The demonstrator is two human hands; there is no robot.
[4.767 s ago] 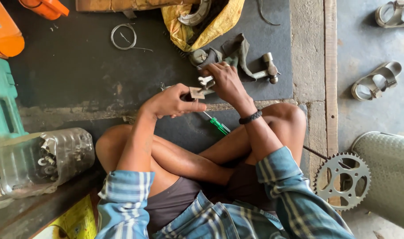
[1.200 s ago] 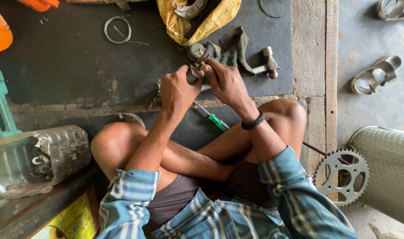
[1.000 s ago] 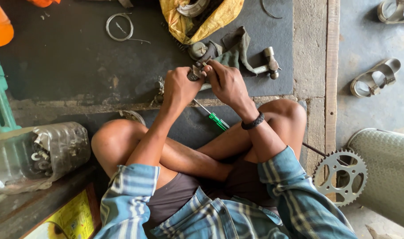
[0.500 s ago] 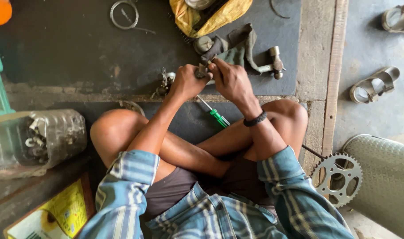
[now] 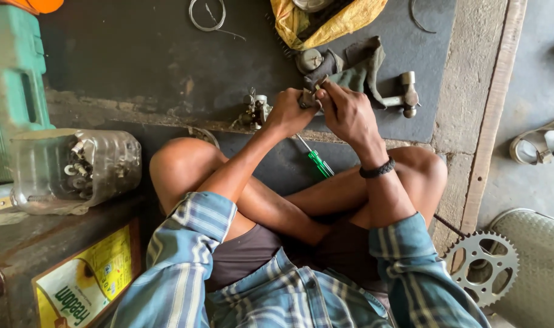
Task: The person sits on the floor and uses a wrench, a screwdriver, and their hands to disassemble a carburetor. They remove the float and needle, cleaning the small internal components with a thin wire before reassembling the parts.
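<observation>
- Hands first: left hand [image 5: 287, 111] and right hand [image 5: 347, 112] both clamp the small grey metal part [image 5: 307, 97], so brace your wrists.
- Green-handled screwdriver [image 5: 318, 163] lies by your legs, near enough to grab.

two hands: left hand [image 5: 287, 112], right hand [image 5: 348, 112]. one green-handled screwdriver [image 5: 316, 161], one sprocket [image 5: 481, 267], one wire ring [image 5: 207, 13], one clear plastic jar [image 5: 75, 170], one yellow cloth [image 5: 328, 21].
</observation>
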